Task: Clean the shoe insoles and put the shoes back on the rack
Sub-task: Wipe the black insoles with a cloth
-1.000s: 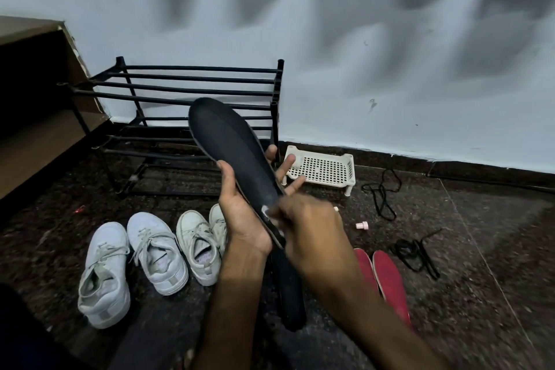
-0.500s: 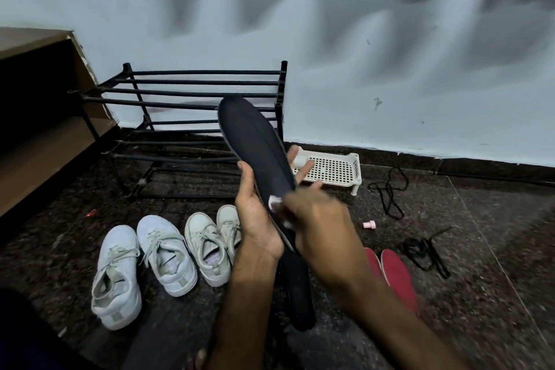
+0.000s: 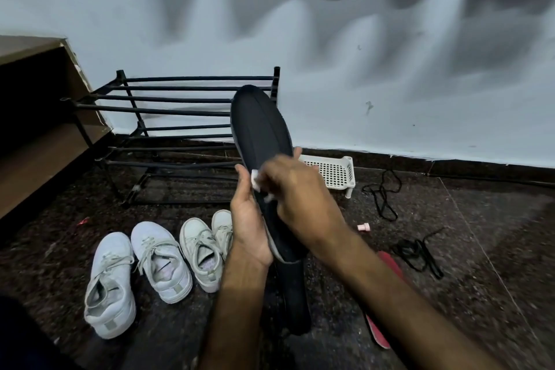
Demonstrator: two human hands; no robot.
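Left hand point(image 3: 249, 228) gripped black insole point(image 3: 261, 132) upright before rack point(image 3: 180, 99). Right hand point(image 3: 297, 198), pinching white wipe point(image 3: 255, 180), had slid higher up insole since moment earlier: wiping underway. White shoes point(image 3: 156, 264) waited on floor, rack bare.

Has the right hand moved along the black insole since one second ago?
Yes. The right hand with the white wipe has slid up the black insole, toward its toe end, nearer the left hand's thumb.
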